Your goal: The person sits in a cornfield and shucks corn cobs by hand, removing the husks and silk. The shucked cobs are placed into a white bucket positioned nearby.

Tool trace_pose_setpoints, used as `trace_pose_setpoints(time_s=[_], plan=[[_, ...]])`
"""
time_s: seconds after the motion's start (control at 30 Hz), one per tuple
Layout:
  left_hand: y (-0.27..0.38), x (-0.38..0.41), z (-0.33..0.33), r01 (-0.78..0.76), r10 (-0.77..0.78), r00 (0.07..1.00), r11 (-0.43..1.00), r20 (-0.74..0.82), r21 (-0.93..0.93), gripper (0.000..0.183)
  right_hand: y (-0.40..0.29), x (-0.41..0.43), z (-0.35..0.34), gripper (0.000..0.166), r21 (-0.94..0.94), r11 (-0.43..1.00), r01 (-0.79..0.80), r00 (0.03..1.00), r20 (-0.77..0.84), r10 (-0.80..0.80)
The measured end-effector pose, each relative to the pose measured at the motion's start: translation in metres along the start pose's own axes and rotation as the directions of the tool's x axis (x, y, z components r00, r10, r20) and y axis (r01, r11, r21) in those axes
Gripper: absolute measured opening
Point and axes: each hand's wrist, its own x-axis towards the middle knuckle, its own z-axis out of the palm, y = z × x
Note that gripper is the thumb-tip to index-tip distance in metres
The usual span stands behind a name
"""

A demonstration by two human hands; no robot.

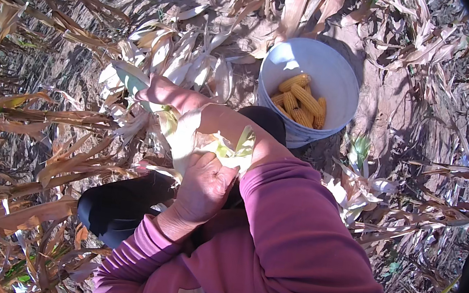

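Note:
My left hand (206, 183) is closed around pale green and cream corn husk leaves (233, 153) in front of my lap; whether an ear is inside cannot be seen. My right forearm crosses above it to the left. At its end my right hand (160, 91) grips a green-grey corn husk (130, 79), its fingers partly hidden. A broad sunlit husk leaf hangs between the two hands. Beyond my knee stands a white plastic bucket (343, 78), with several husked yellow corn cobs (306, 99) lying in its bottom.
A heap of stripped dry husks (184, 58) lies on the soil left of the bucket. Another husk bunch (356, 190) lies to the right. Dry corn stalks (41, 115) crowd the left side, and more dry leaves litter the far ground.

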Motion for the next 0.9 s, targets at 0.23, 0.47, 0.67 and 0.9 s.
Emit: trace_pose_setpoints(time_s=[0.23, 0.47, 0.67, 0.9], plan=[[-0.005, -0.003, -0.002, 0.091, -0.097, 0.992, 0.993, 0.082, 0.080, 0.016, -0.003, -0.007, -0.020, 0.086, 0.121, 0.987, -0.108, 0.991, -0.060, 0.116], [-0.028, -0.031, -0.011, 0.484, -0.473, 0.873, 0.871, 0.115, -0.088, 0.012, -0.010, -0.012, -0.029, 0.079, 0.203, 0.971, -0.126, 0.992, 0.002, 0.128], [-0.002, -0.003, -0.030, 0.337, -0.366, 0.930, 0.879, -0.023, -0.337, 0.008, 0.020, 0.014, -0.028, 0.052, 0.070, 0.990, -0.123, 0.952, -0.272, 0.138], [0.008, 0.013, -0.009, 0.087, -0.152, 0.984, 0.860, -0.091, -0.502, 0.005, 0.063, 0.045, 0.007, 0.053, 0.223, 0.963, 0.151, 0.942, -0.327, -0.072]])
